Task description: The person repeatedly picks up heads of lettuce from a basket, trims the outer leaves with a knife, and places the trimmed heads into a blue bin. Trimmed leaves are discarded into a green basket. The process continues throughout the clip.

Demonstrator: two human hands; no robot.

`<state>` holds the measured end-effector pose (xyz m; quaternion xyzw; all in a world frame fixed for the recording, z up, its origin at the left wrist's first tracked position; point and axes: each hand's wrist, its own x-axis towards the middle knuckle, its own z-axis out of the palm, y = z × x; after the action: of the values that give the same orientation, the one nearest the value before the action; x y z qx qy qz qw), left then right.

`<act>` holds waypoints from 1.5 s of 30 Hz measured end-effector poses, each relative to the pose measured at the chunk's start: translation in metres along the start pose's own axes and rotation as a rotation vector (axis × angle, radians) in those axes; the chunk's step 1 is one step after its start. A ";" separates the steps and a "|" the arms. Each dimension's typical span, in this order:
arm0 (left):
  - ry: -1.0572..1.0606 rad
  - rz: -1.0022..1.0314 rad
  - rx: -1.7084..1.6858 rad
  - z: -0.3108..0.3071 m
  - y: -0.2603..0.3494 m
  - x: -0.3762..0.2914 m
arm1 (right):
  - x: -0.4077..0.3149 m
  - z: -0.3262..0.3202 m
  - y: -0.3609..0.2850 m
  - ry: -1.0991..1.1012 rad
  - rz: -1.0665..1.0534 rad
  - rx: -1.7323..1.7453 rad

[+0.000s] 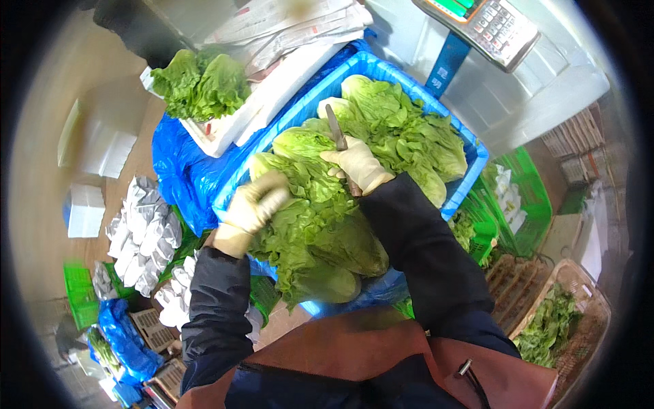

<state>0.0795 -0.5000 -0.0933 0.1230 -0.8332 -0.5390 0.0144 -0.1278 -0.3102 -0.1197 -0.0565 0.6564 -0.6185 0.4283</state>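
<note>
A blue plastic crate (462, 125) with a blue liner stands in front of me, filled with leafy green lettuce heads (306, 214). My right hand (360, 163), in a pale glove, grips a knife (334, 125) by its handle, blade pointing away from me over the lettuce. To the left, my left hand (255, 207), gloved too and blurred, is over the near left heads at the crate's left edge; whether its fingers touch a leaf I cannot tell. Several heads lie in the crate's far part, some with pale stem ends showing.
Beyond the crate's left side, a white foam box (219, 135) holds more lettuce (202, 84), with newspapers (286, 30) behind. A scale with a keypad (493, 28) stands at the back right. Green crates (531, 204) and a brown basket (595, 327) are on the right; grey-white bundles (145, 230) lie left.
</note>
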 end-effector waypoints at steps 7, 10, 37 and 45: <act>0.301 0.090 0.726 0.043 -0.090 0.038 | -0.056 0.000 -0.020 0.196 -0.145 0.255; 0.059 -0.099 0.585 0.040 -0.014 0.056 | -0.145 -0.032 -0.029 0.184 -0.421 0.464; -1.614 -0.288 -0.666 0.526 0.186 -0.150 | -0.750 -0.217 0.134 1.342 0.319 0.010; -1.151 -0.380 -0.933 0.506 0.236 -0.103 | -0.674 -0.219 0.141 0.928 0.326 0.148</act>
<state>0.0549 0.0671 -0.0808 -0.0548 -0.3596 -0.8074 -0.4644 0.2204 0.2963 0.0621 0.3586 0.7325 -0.5482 0.1852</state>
